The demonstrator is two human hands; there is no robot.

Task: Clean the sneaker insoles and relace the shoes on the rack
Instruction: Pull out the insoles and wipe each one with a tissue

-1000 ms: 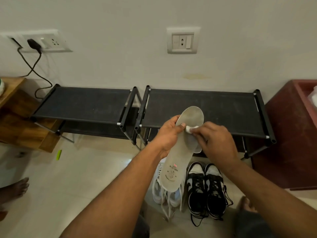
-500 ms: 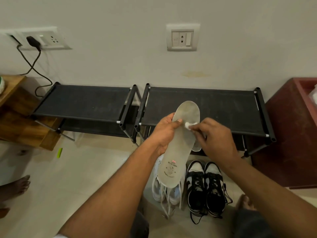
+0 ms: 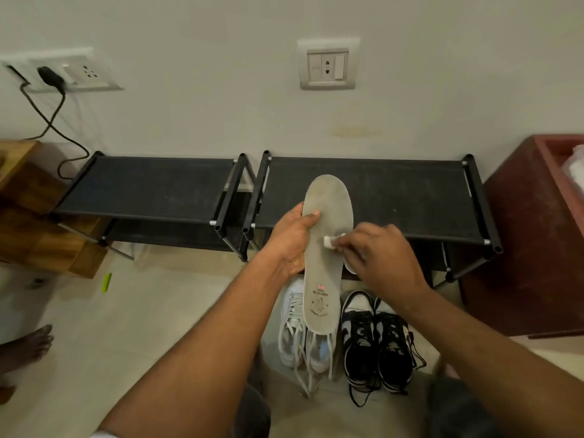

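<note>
- Since half a second ago, the right hand (image 3: 379, 260) has slid its small white wipe (image 3: 330, 242) from near the toe of the insole (image 3: 325, 279) down to the middle of its right edge.
- Head view: the left hand (image 3: 292, 245) grips the grey insole from its left side, with the thumb lying across the upper face and the fingers hidden behind it.
- The insole is held in the air, toe up and heel down, with its printed heel logo facing the camera. It is in front of the right shoe rack (image 3: 410, 197) and above the shoes on the floor.
- The right hand's fingertips pinch the wipe and press it against the insole.
- A pale curved edge, perhaps a second insole (image 3: 349, 267), shows below the right hand.
- A pair of white sneakers (image 3: 295, 330) with loose laces stands on the tiled floor (image 3: 126, 311) under the insole's heel. A black-and-white pair (image 3: 376, 339) stands just to their right.
- A second black rack (image 3: 151, 188) stands to the left, close beside the first.
- A wall socket (image 3: 328, 66) sits above the racks, and a black plug (image 3: 49, 75) is in a switchboard at the far left.
- A wooden stool (image 3: 28, 216) is at the left and a red-brown cabinet (image 3: 531, 241) at the right. A green object (image 3: 106, 282) and a bare foot (image 3: 28, 346) are on the floor.
</note>
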